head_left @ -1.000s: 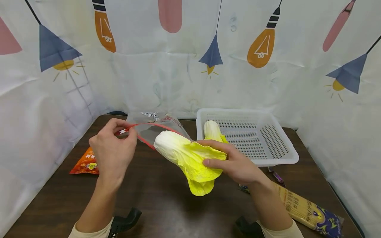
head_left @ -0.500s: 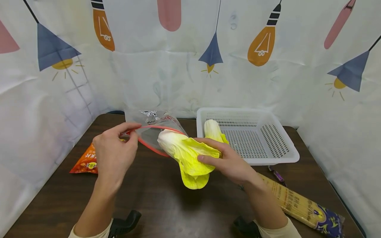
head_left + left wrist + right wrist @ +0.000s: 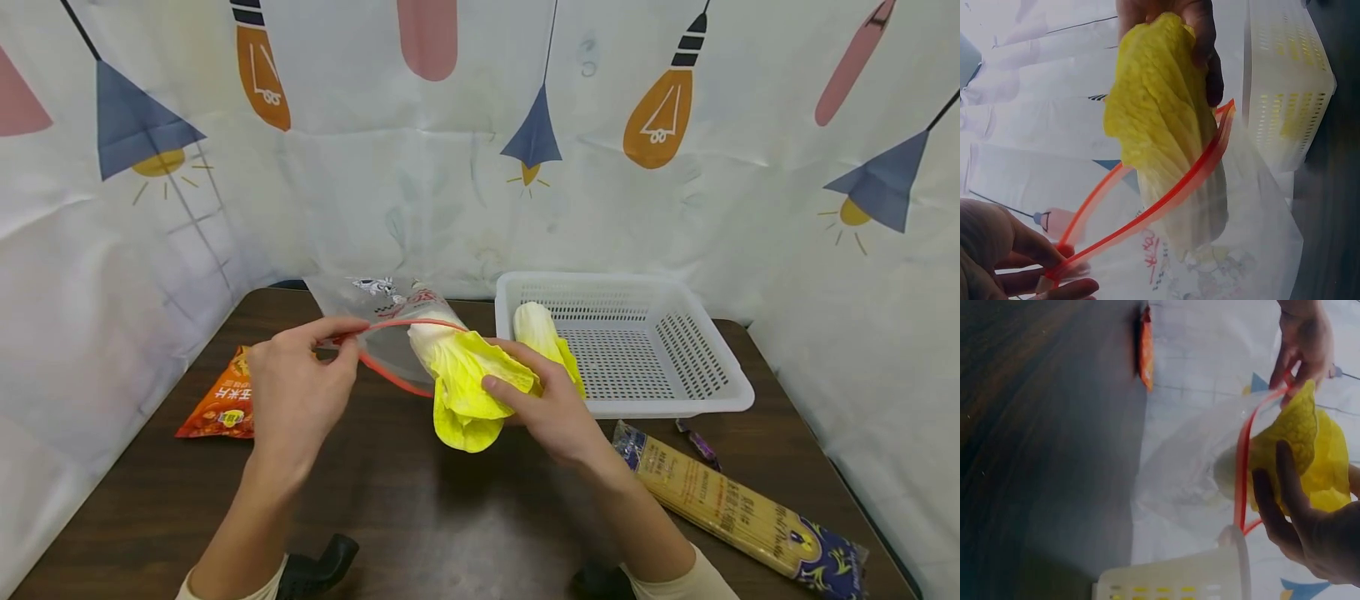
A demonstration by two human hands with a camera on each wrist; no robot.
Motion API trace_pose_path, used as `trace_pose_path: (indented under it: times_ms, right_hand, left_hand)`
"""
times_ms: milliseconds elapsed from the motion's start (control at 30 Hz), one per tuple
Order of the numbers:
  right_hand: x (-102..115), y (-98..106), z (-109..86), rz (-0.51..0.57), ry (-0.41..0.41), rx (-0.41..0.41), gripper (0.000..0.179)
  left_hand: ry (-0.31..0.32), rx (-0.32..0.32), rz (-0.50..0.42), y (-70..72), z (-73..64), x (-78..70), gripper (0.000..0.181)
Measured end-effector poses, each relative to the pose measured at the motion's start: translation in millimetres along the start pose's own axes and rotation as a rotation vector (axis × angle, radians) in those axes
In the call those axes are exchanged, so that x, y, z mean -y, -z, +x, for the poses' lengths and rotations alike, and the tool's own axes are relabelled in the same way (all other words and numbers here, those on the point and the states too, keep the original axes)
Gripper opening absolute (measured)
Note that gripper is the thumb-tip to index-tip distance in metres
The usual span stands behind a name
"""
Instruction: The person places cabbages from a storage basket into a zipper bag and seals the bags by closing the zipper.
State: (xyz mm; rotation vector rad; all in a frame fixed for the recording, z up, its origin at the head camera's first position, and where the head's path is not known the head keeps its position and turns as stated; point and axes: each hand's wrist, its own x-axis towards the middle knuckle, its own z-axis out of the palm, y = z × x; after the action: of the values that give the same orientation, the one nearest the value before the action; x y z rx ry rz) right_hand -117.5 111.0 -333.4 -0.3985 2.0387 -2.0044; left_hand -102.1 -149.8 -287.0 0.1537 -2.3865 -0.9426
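My left hand [image 3: 303,387] pinches the red-edged mouth of a clear zip bag [image 3: 1260,244] at its left corner. The bag's mouth gapes toward me. My right hand [image 3: 551,400] grips a napa cabbage [image 3: 468,383] by its yellow leafy end. Its white stem end is inside the bag, seen through the clear plastic in the left wrist view, while the leaves stick out past the red edge. In the right wrist view, the right fingers [image 3: 1291,478] curl over the leaves close to the red edge.
A white perforated basket [image 3: 712,408] stands at the back right, with a second napa cabbage [image 3: 536,329] in it. An orange snack packet [image 3: 221,404] lies on the left of the dark table [image 3: 390,533]. On the right are a noodle packet [image 3: 735,508] and a small purple wrapper [image 3: 701,446].
My right hand has moved left and away from me, and the cabbage's white end has gone from the bag's mouth to inside it. My left hand has shifted slightly right, still pinching the edge.
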Motion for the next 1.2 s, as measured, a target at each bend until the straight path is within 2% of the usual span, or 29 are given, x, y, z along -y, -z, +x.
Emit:
trace_pose_path:
  times_ms: [233, 533, 833, 933, 1200]
  right_hand:
    - [-6.8, -10.8, 3.7, -0.056, 0.052, -0.097, 0.047]
    - [-5.1, -26.7, 8.3, -0.412, 0.214, -0.238, 0.044]
    - [-0.9, -41.3, 19.7, -0.539, 0.356, -0.321, 0.047]
    - [-0.2, -44.8, 25.5, -0.640, 0.408, -0.328, 0.047]
    - [0.3, -51.8, 34.1, -0.917, 0.476, -0.275, 0.050]
  left_hand:
    - [-0.007, 0.041, -0.002, -1.8, -2.8, -2.2, 0.022]
    - [-0.044, 0.080, -0.007, -3.5, -3.7, -2.0, 0.021]
    - [-0.089, 0.133, -0.025, -5.2, -2.4, -0.7, 0.019]
    - [-0.112, 0.138, -0.027, -5.3, -1.4, 0.4, 0.019]
    - [-0.128, 0.160, -0.020, -3.9, 0.4, 3.3, 0.017]
